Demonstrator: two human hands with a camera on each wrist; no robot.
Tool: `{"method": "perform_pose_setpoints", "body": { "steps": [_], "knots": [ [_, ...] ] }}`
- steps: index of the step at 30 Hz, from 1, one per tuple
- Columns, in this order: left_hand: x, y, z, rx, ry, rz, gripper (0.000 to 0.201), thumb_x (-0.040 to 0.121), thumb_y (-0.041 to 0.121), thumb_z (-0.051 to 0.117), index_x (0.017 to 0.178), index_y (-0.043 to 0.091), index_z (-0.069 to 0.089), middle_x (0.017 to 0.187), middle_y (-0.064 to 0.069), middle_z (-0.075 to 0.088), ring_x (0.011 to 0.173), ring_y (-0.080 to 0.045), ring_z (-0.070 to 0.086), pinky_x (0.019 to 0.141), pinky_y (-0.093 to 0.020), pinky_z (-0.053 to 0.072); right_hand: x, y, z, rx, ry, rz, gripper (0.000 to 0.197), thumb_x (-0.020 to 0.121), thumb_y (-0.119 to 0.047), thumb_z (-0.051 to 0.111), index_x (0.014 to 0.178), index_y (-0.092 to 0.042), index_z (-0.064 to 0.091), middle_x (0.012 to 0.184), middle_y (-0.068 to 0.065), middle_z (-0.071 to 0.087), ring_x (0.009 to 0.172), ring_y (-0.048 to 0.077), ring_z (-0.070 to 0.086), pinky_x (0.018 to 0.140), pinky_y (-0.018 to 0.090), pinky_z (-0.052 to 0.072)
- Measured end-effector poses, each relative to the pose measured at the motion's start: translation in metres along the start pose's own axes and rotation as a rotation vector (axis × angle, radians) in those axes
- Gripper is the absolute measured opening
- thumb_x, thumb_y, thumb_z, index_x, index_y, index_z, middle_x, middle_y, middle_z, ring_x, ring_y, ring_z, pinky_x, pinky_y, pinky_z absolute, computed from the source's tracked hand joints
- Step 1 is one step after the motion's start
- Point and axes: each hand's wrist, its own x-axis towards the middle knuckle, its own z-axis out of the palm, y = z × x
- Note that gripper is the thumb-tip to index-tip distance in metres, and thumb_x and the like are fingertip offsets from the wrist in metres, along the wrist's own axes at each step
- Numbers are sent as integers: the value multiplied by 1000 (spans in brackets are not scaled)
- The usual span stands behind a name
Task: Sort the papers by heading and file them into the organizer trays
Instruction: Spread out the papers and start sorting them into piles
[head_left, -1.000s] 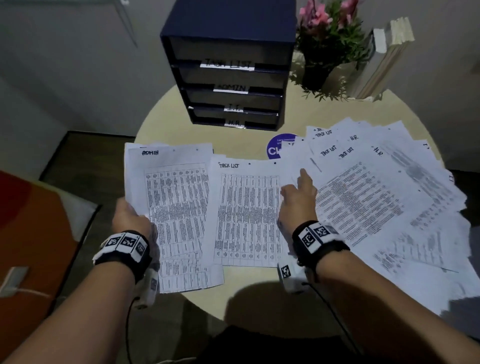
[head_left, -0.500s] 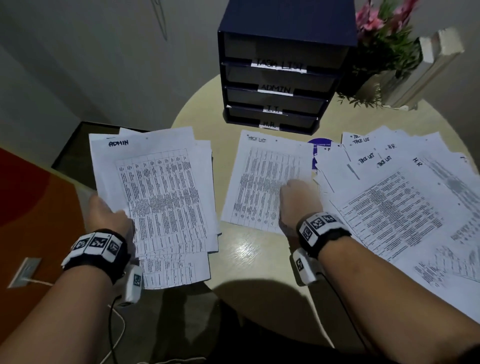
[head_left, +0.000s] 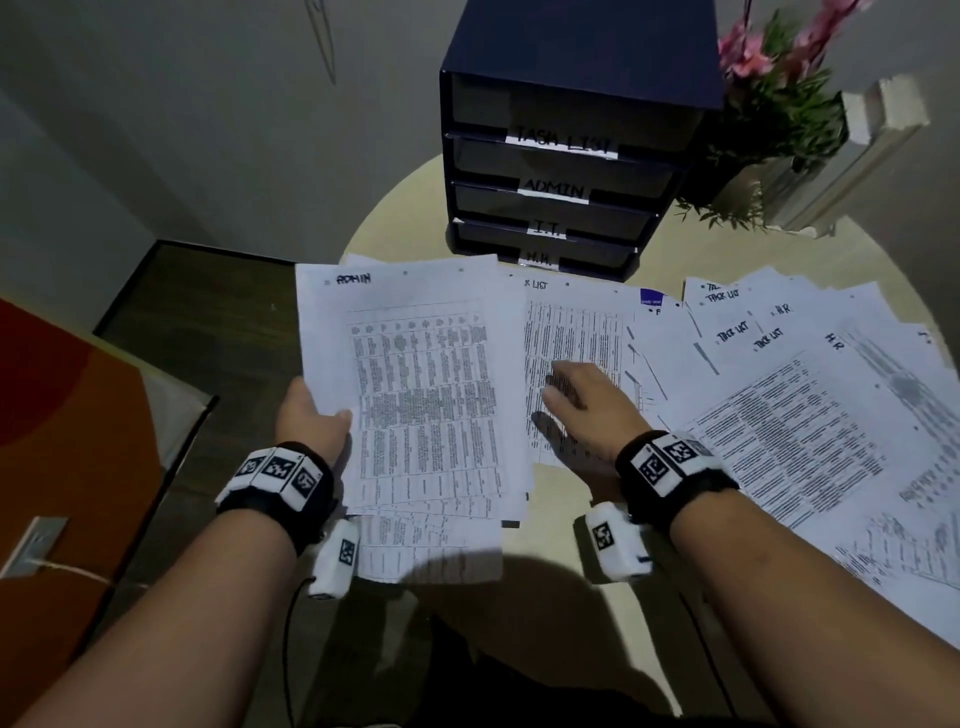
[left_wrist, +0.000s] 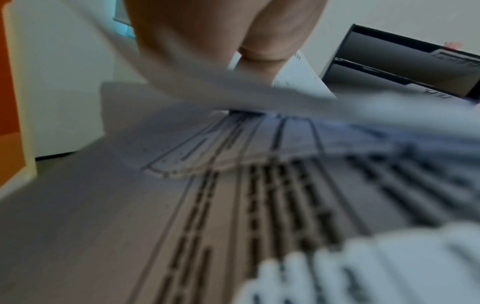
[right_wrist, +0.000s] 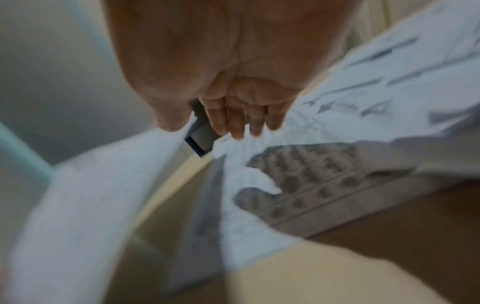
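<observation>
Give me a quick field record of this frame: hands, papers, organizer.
left hand: grips the ADMIN stack at its left edge, thumb on top
right hand: fingers flat on the TASK LIST sheet lying on the table
unsorted papers: fanned over the table's right side, TASK LIST and H.R. headings readable
organizer: at the table's back, tray labels top to bottom TASK LIST, ADMIN, I.T., H.R.
filed so far: cannot tell
</observation>
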Motion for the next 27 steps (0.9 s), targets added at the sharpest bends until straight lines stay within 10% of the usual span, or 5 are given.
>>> {"method": "perform_pose_setpoints", "body": {
  "steps": [3,7,18,24,27],
  "knots": [
    [-7,6,18,-18,-38,25,40,90,5,65,126,0,50,125,-17,60,114,-31,58,92,-33,42,-13,-20,3,465,-82,186,46,97,-47,52,135,-22,44,115,-4,60,106,16,61,90,31,50],
    [-14,11,31,-49,-69,42,37,90,11,68,121,2,50,110,-8,58,97,-20,52,85,-29,39,-8,-17,14,350,41,249,42,94,-30,61,125,-14,37,102,-4,49,97,20,52,89,35,48],
    [7,-43,-38,88,236,-219,32,94,5,57,122,-7,47,126,-27,56,115,-42,55,96,-45,44,23,-45,39,471,303,161,78,93,11,47,154,-27,18,156,3,30,129,19,44,95,18,32],
    [15,-82,-90,56,416,-360,31,92,5,52,121,-2,41,121,-26,54,108,-42,55,89,-46,45,32,-57,77,-447,328,-58,33,80,-6,65,107,-25,64,159,8,20,141,36,22,112,52,20],
    [16,-89,-109,17,475,-374,26,90,5,50,115,3,40,113,-24,55,100,-41,57,79,-43,42,34,-60,86,-562,121,-231,41,91,-19,54,131,-28,55,152,-2,35,136,28,28,109,50,19]
  ]
}}
